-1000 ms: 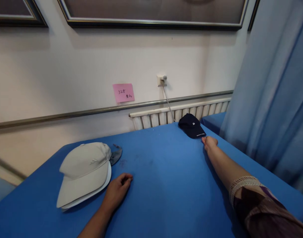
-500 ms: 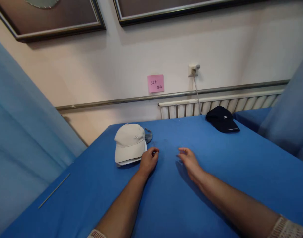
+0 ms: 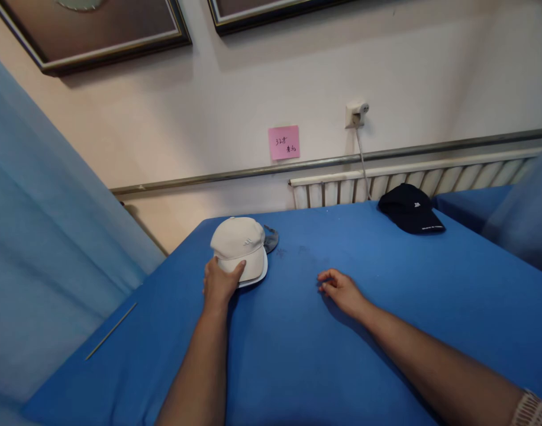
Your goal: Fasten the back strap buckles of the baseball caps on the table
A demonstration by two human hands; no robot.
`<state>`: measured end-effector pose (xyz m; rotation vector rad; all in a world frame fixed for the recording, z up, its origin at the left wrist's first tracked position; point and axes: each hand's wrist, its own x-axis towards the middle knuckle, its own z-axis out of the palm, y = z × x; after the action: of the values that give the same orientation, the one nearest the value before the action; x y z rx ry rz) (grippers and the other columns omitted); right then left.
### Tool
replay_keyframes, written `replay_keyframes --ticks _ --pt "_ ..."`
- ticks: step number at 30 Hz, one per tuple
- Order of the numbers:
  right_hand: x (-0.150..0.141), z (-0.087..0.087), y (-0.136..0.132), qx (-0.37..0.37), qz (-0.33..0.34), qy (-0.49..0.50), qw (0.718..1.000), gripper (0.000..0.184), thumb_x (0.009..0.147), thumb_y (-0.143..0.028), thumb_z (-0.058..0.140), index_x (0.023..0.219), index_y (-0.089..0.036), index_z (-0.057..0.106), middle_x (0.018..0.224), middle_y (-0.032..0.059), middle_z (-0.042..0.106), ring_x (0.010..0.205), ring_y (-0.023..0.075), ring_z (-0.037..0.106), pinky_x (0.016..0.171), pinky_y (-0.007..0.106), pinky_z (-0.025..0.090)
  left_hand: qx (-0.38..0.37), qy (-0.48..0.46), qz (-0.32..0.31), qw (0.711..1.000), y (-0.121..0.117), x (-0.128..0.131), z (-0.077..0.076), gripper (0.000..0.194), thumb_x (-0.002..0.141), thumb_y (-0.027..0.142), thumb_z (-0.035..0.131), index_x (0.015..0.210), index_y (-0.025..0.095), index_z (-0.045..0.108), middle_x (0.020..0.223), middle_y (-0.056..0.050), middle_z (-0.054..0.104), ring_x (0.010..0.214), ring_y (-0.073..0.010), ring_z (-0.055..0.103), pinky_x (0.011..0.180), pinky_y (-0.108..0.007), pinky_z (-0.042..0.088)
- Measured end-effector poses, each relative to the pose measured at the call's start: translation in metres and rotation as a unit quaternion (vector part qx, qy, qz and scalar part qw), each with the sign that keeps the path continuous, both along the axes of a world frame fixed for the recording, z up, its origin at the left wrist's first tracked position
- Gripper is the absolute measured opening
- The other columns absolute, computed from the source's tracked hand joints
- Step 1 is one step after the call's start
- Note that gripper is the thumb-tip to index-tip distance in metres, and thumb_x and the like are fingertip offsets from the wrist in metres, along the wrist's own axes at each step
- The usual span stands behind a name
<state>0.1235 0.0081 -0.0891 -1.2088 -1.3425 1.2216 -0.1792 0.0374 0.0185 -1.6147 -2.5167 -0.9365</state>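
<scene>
A cream baseball cap (image 3: 239,239) lies on top of a paler cap whose brim (image 3: 257,280) shows beneath it, at the left of the blue-covered table. My left hand (image 3: 221,280) grips the cream cap's brim at its left front, thumb on top and fingers round the side, partly hidden. Behind the stack pokes out a grey strap end (image 3: 271,239). My right hand (image 3: 340,290) hovers or rests low over the cloth, right of the caps; its fingers are loosely bent, apart and holding nothing.
A navy cap (image 3: 408,208) sits at the back right of the blue table (image 3: 297,355). Near the left edge lies a thin stick (image 3: 111,331). Blue curtains (image 3: 44,236) hang on both sides; a radiator (image 3: 333,192) and a metal pipe (image 3: 235,176) run along the wall.
My left hand has moved left from beside the stacked caps onto the front brim of the cream cap. The right hand has stayed nearly in place. The view has shifted slightly.
</scene>
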Motion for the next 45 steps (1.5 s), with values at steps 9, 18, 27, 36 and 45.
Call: replay_keyframes --ticks 9,18,27,36,45 --pt "0.004 0.008 -0.007 0.095 0.04 -0.1 0.99 0.017 0.076 -0.011 0.055 0.087 -0.022 0.063 0.082 0.0002 0.063 0.071 0.0122 0.056 0.068 0.025 0.044 0.029 0.092 0.002 0.995 -0.01 0.024 0.008 0.073 0.073 0.055 0.063 0.133 0.02 0.042 0.147 -0.017 0.035 0.129 -0.0364 0.042 0.105 -0.054 0.032" --pt "0.006 0.012 -0.012 0.131 0.058 -0.127 0.982 0.015 0.076 -0.013 0.055 0.083 -0.023 0.064 0.083 0.0009 0.062 0.075 0.0149 0.057 0.071 0.028 0.044 -0.058 0.163 -0.103 0.979 -0.014 0.018 0.002 0.103 0.059 0.06 0.074 0.141 0.015 0.032 0.15 -0.022 0.03 0.138 -0.0423 0.024 0.107 -0.058 0.025" --pt "0.006 0.016 -0.014 0.13 0.061 -0.138 0.98 0.016 0.076 -0.012 0.056 0.083 -0.022 0.066 0.082 0.0009 0.063 0.074 0.0149 0.058 0.07 0.028 0.044 -0.051 0.21 -0.159 0.963 -0.011 0.009 0.0 0.067 0.076 0.023 0.062 0.139 0.013 0.039 0.148 -0.02 0.037 0.135 -0.0358 0.036 0.108 -0.049 0.032" --pt "0.007 0.011 -0.012 0.116 0.071 -0.107 0.985 0.011 0.077 -0.017 0.058 0.083 -0.022 0.065 0.08 0.0006 0.062 0.072 0.0141 0.057 0.068 0.028 0.045 0.172 0.069 -0.105 0.977 -0.008 0.003 0.01 0.059 0.083 0.005 0.04 0.142 0.01 0.036 0.145 -0.016 0.042 0.135 -0.0298 0.038 0.111 -0.042 0.034" --pt "-0.01 0.047 -0.034 0.052 0.093 0.174 0.979 0.039 0.074 -0.039 0.073 0.109 -0.027 0.063 0.112 0.0053 0.066 0.099 0.0197 0.061 0.08 0.034 0.05 0.169 0.113 -0.277 0.939 -0.03 0.094 -0.013 0.069 0.081 0.002 0.038 0.147 0.019 0.03 0.152 -0.013 0.034 0.141 -0.027 0.03 0.115 -0.046 0.029"
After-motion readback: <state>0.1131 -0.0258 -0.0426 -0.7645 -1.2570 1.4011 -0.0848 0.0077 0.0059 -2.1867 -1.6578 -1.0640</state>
